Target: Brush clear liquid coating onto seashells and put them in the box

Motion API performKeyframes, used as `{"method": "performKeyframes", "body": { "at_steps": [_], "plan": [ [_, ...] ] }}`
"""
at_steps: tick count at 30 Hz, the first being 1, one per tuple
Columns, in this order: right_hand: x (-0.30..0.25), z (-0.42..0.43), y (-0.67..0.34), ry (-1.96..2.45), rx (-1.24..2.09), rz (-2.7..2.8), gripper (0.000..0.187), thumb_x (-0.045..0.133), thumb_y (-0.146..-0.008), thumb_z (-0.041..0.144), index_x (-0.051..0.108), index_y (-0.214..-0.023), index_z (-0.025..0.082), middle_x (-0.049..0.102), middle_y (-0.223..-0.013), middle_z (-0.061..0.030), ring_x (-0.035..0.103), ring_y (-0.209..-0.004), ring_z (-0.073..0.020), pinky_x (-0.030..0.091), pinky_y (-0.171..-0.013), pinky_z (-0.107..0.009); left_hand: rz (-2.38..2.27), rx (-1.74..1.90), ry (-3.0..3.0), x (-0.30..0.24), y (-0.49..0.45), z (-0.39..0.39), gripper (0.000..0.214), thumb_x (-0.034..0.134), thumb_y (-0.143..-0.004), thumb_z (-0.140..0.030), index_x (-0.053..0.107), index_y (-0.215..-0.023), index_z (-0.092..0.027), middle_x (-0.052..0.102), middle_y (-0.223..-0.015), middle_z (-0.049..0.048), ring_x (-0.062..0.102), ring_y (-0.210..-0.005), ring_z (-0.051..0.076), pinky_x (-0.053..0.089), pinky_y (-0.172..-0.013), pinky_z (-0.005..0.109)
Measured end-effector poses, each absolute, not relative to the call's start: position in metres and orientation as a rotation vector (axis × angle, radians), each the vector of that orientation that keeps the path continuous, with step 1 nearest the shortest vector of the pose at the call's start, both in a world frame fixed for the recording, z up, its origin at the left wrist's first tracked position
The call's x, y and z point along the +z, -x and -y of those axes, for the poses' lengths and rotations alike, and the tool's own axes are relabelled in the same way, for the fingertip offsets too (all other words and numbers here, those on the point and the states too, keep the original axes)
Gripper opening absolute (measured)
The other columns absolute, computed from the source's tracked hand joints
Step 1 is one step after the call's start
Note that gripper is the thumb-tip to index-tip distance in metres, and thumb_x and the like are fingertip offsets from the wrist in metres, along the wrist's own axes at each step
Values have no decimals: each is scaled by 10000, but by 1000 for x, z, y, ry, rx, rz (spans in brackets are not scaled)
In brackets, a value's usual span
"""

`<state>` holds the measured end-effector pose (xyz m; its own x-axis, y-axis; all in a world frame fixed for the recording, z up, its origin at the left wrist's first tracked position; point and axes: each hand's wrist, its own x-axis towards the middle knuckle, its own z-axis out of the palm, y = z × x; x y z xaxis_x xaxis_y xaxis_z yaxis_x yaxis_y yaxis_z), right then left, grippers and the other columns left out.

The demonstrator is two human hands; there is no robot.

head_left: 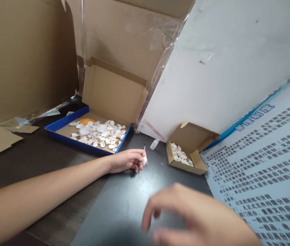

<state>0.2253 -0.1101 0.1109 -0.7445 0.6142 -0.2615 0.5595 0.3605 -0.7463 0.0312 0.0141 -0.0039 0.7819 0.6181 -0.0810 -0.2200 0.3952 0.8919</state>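
Observation:
My left hand (126, 161) is closed in a pinch on a small white seashell (145, 160), held just above the dark grey mat (109, 208). Just behind its fingertips the tip of a thin dark stick-like object (145, 147) shows; the rest is hidden. My right hand (185, 213), blurred by motion, is in the near foreground over the mat, with thumb and fingers apart and nothing visible between them. Beyond my left hand stands an open blue-edged cardboard box (68, 136) with many pale shells (101, 131) and one orange piece (86, 121) in it.
A smaller open cardboard box (196, 135) of shells stands at the right. Between the boxes lies a small clear bottle (154, 144). Cardboard panels (27, 51) rise behind at the left, a white board (224, 51) at the right, and a printed sign (265, 164) leans beside it.

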Motion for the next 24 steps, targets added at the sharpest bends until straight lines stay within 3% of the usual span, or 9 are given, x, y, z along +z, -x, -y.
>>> {"method": "performKeyframes", "body": {
  "at_steps": [2, 4, 11, 18, 24],
  "plan": [
    [101, 76, -222, 1001, 1591, 2139, 76, 567, -850, 246, 636, -831, 222, 673, -844, -29, 639, -819, -176, 516, -754, -313, -422, 557, -1030, -4, -31, -14, 145, 657, -749, -225, 533, -796, -166, 615, -808, 1, 566, -673, 105, 419, -634, 249],
    [82, 47, -225, 872, 1763, 1765, 32, 557, -786, 179, 575, -768, 198, 642, -755, -11, 616, -708, -149, 485, -651, -271, -415, 556, -1030, -4, -31, -14, 150, 656, -753, -234, 530, -807, -172, 609, -766, -8, 569, -665, 112, 419, -638, 255],
    [41, 25, -235, 814, 1948, 1481, 67, 590, -727, 167, 526, -746, 176, 597, -756, -17, 596, -680, -146, 443, -610, -257, -429, 542, -1032, 0, -32, -14, 176, 678, -738, -240, 523, -790, -174, 584, -700, -16, 572, -678, 126, 410, -634, 260],
    [32, 34, -237, 1020, 1763, 1329, 130, 526, -751, 187, 398, -744, 206, 557, -724, 5, 562, -627, -133, 400, -578, -245, -418, 510, -1043, -1, -30, -16, 159, 671, -753, -249, 539, -786, -166, 629, -828, 13, 585, -693, 112, 427, -635, 245],
    [0, 51, -235, 1317, 1180, 1494, 126, 423, -834, 293, 342, -765, 227, 509, -686, 20, 522, -621, -151, 390, -566, -262, -347, 399, -1067, -1, -29, -11, 195, 704, -734, -277, 559, -798, -163, 649, -1031, 62, 636, -860, 163, 473, -731, 278]
  ]
}}
